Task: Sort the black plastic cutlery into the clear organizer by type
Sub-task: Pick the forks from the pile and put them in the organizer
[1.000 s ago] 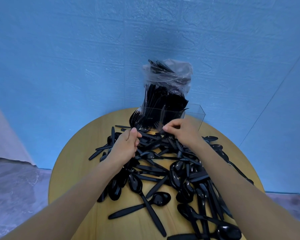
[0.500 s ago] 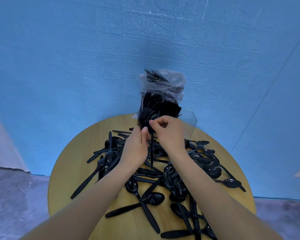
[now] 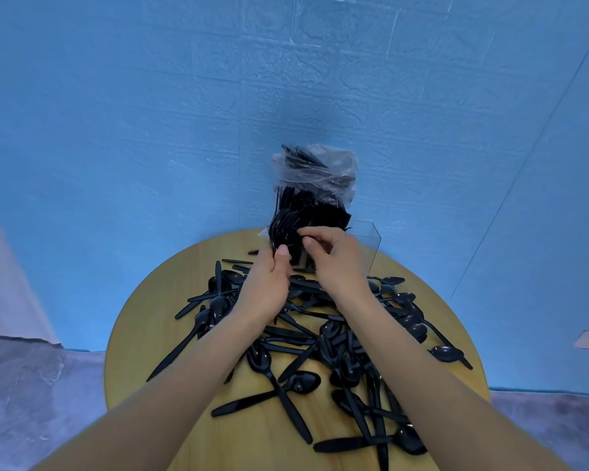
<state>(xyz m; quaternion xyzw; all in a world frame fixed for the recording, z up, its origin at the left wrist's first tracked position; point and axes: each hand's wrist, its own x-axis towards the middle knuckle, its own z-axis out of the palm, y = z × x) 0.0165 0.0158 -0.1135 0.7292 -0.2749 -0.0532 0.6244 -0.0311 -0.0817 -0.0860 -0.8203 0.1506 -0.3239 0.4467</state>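
The fingers [image 3: 312,240] of the right hand [image 3: 334,263] are curling at the top of the fork bundle [image 3: 288,226], seemingly pinching a fork, though what they are gripping is too dark to tell; the left hand [image 3: 264,287] is rising beside it, thumb up, its fingers hidden behind the palm. The round wooden bench [image 3: 143,338] is carrying the rest: a wide heap of black spoons [image 3: 337,345] and other cutlery is lying loose across its middle. At the far edge the clear organizer [image 3: 371,243] is standing with forks packed upright in its left part and a plastic bag [image 3: 317,171] of more cutlery behind. A second ago both hands were down in the heap; they are now lifted to the organizer, so a fork is probably being slotted in.
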